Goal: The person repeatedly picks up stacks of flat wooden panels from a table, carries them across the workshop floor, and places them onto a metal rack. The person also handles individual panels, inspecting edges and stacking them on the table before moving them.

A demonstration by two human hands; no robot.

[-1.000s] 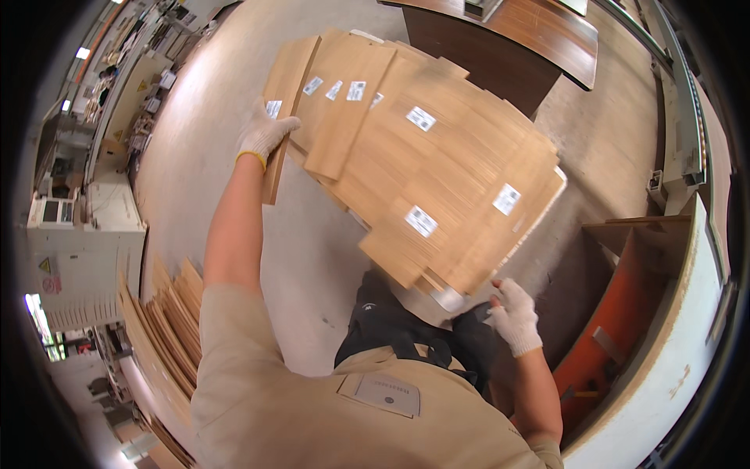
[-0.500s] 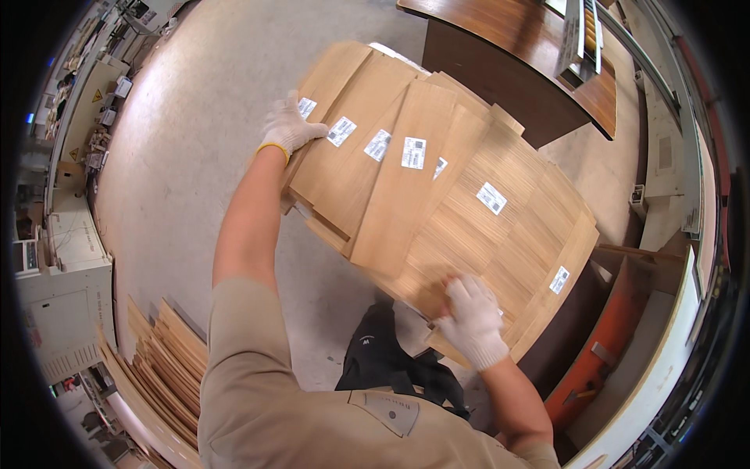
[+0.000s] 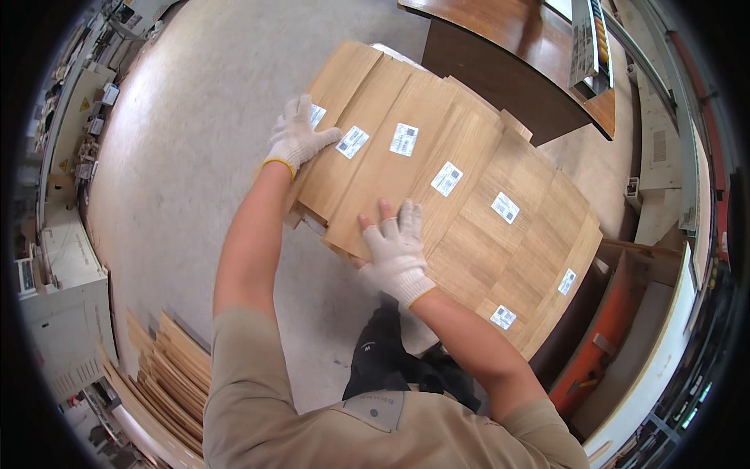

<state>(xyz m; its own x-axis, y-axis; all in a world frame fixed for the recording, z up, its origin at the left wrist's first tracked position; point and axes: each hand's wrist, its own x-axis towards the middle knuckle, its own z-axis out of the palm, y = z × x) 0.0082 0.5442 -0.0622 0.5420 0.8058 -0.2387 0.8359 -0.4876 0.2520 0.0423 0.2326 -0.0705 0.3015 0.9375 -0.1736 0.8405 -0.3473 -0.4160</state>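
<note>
Relative to the frame half a second earlier, the right hand (image 3: 394,254) sits farther left on the pile, and the labelled middle panel (image 3: 375,184), previously skewed across its neighbours, now lies roughly parallel to them.

The right hand is palm down, fingers spread wide, flat on the middle panel near its edge closest to the person. The left hand (image 3: 301,139) is also spread, thumb well apart from the fingers, across the outer side of the leftmost panel (image 3: 340,74). Whether its fingers hook the edge cannot be told. Both hands wear pale gloves.

The panels lie side by side atop the wood-grain pile (image 3: 469,266), in front of the person. White labels (image 3: 447,179) mark several pieces. A brown desk (image 3: 500,70) stands beyond the pile; upright boards (image 3: 168,375) stand at lower left.
</note>
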